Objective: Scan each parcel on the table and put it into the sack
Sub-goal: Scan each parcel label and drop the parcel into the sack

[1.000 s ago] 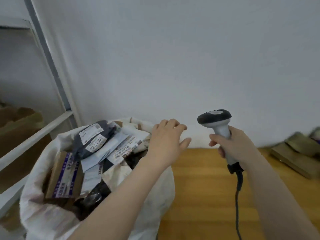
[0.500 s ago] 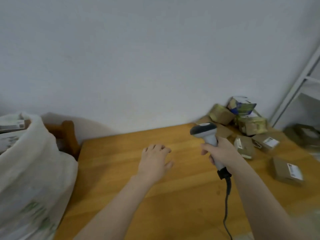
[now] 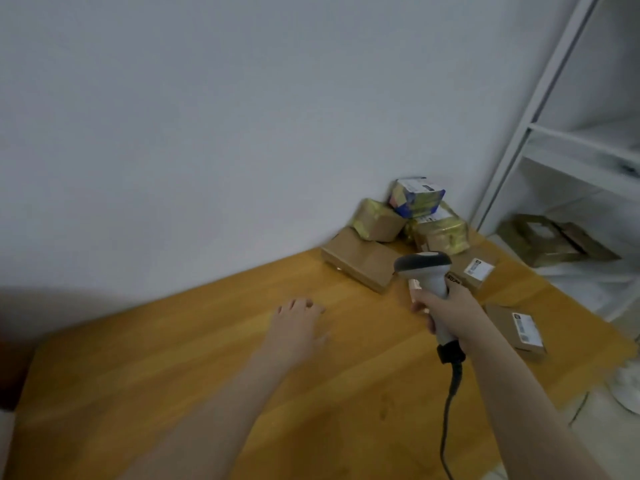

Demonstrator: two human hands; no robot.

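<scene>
View: looking down from head height at a wooden bench (image 3: pixel 173 358) set against a plain white wall (image 3: pixel 242 116).
Left hand (image 3: pixel 298 327): stretched forward over the middle of the bench, palm down. Its grip is apart, fingers relaxed and holding nothing. Blur hides whether it touches the wood.
Right hand (image 3: pixel 446 313): raised above the bench to the right of the left hand, its grip clamped round the handle of a barcode scanner (image 3: pixel 423 264).
Scanner: grey and white, its dark head pointing away towards the parcels. A black cable (image 3: pixel 450 403) hangs from the handle base towards the bottom of the view.
Parcels: piled in the far right corner of the bench, against the wall. A flat brown box (image 3: pixel 360 259) lies lowest at the left, a tape-wrapped box (image 3: pixel 377 220) rests on it, and a blue and yellow box (image 3: pixel 417 197) sits on top of the pile.
Nearer parcels: a labelled box (image 3: pixel 476 268) lies just behind the scanner; another labelled box (image 3: pixel 516 330) lies alone near the bench's right edge.
Surroundings: a white shelf unit (image 3: pixel 540 98) stands at the right, with brown packages (image 3: pixel 547 239) on a low shelf.
</scene>
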